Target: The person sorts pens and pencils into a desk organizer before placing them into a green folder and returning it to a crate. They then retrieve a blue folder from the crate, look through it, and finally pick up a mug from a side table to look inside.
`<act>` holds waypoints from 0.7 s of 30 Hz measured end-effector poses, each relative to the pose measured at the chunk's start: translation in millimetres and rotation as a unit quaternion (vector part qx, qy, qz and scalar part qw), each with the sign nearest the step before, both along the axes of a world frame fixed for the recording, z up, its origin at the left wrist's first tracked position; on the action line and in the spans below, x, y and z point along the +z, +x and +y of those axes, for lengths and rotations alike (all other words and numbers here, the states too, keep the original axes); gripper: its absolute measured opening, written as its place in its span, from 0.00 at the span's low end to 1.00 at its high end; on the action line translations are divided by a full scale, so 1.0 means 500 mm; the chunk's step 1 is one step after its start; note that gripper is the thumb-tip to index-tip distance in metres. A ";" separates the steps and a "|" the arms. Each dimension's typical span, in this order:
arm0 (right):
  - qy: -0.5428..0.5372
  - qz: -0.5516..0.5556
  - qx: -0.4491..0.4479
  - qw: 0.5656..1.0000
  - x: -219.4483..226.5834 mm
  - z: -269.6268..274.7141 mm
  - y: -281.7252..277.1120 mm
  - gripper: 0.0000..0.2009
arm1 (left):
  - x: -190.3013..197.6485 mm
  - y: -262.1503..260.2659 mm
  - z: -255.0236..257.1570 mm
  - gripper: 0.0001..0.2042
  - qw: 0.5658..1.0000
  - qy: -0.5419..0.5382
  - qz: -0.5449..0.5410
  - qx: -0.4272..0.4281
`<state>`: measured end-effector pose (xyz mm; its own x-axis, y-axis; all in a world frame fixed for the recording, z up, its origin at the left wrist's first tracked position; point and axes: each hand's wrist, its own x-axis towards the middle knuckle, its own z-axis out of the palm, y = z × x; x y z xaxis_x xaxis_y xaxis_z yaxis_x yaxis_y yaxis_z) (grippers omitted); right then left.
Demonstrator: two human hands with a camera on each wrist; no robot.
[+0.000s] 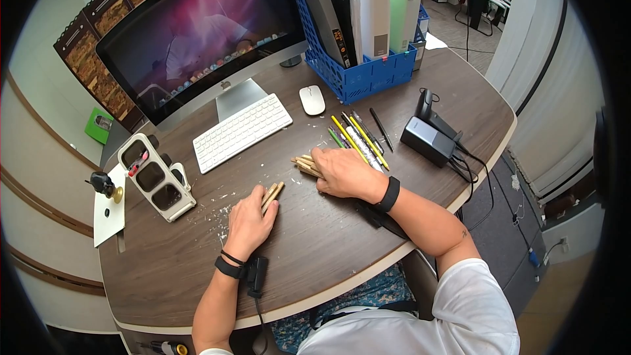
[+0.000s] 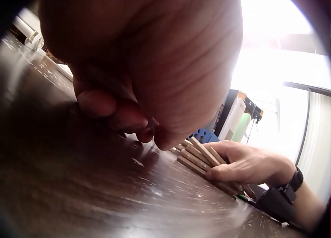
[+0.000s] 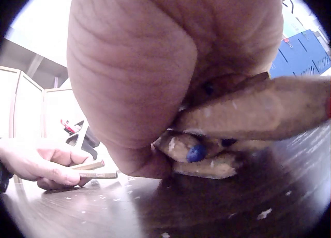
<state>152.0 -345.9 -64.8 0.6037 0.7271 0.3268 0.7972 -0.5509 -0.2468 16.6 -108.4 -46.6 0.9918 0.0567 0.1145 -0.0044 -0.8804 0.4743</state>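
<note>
Seemingly mid-gathering, the left hand (image 1: pixel 252 219) is gripping two wooden pencils (image 3: pixel 101 175) while the right hand (image 1: pixel 350 172) is clutching a pencil bunch (image 1: pixel 307 165), combining them likely requiring aligned ends.

The left hand (image 1: pixel 251 217) held two pencils (image 1: pixel 275 195); the right hand (image 1: pixel 348 172) gripped a bundle (image 1: pixel 307 166). Beyond, a keyboard (image 1: pixel 243 133) lay left, pens (image 1: pixel 370 142) right.

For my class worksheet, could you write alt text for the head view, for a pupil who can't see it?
A person's right hand holds a bunch of wooden pencils at a brown desk, while the left hand holds two more. Pale flecks lie scattered near it. Beyond are a white keyboard, a mouse, a monitor, loose pens and a blue file rack.
</note>
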 end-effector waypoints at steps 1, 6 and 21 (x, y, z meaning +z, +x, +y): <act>0.000 0.000 0.000 1.000 0.000 0.000 0.000 0.20 | -0.001 0.000 0.000 0.14 1.000 0.000 0.000 0.000; -0.004 0.004 -0.001 1.000 -0.002 0.001 0.001 0.22 | -0.001 -0.001 0.000 0.14 1.000 -0.002 0.002 0.003; -0.014 0.032 -0.007 0.999 0.007 0.002 0.000 0.20 | -0.003 -0.005 -0.001 0.14 1.000 -0.007 0.004 0.012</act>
